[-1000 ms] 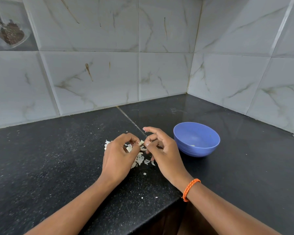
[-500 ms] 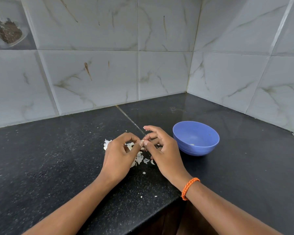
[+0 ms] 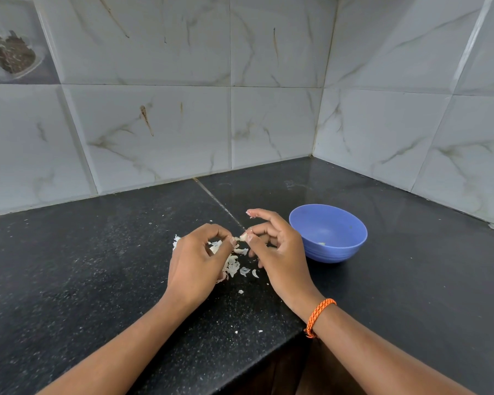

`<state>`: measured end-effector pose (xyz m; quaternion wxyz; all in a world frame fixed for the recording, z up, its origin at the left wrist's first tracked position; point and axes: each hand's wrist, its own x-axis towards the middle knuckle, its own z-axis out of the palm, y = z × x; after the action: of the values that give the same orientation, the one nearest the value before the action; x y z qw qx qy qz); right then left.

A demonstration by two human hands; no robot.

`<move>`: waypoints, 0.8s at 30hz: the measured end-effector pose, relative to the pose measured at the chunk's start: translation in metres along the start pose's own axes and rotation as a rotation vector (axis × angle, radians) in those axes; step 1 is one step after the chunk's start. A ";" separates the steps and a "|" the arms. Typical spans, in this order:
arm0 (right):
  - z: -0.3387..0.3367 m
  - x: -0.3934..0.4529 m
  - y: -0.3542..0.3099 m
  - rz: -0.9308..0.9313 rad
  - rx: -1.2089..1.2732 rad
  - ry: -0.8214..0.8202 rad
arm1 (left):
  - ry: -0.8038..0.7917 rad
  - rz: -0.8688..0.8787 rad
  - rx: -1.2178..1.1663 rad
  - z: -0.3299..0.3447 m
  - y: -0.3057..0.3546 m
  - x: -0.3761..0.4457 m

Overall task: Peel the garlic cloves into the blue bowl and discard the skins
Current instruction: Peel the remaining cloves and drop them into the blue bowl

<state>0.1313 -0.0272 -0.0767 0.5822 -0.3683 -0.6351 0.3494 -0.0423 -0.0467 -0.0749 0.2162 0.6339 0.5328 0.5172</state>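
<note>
Pale and papery, the garlic clove (image 3: 242,238) sat pinched between both sets of fingers. The left hand (image 3: 196,262) clamped it with thumb and curled forefinger, seemingly to steady it. The right hand (image 3: 277,252) nipped at it from the other side, thumb and a fingertip together on it, forefinger lifted clear, likely to strip the skin. Just beneath the fingers lay the skins (image 3: 234,265), a loose heap on the black table (image 3: 69,280), probably dropped there to be gathered for discarding. Off to the right of the right hand's fingers, near but apart, stood the blue bowl (image 3: 334,246), handy for a quick drop. One small pale bit showed inside; too small to say what.
</note>
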 end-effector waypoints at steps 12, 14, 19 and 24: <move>-0.001 -0.001 0.001 0.030 0.010 -0.013 | 0.159 0.044 0.205 -0.002 -0.002 0.001; -0.001 -0.001 0.001 0.032 0.011 -0.018 | 0.154 0.043 0.215 -0.002 -0.004 0.002; 0.000 0.000 0.003 0.031 -0.015 -0.013 | 0.104 0.054 0.182 -0.002 -0.008 0.004; 0.000 0.000 0.005 0.033 -0.009 -0.012 | 0.103 0.041 0.099 0.000 -0.007 0.002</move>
<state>0.1317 -0.0245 -0.0805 0.5708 -0.3794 -0.6338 0.3584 -0.0451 -0.0423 -0.0796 0.1460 0.6272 0.5551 0.5265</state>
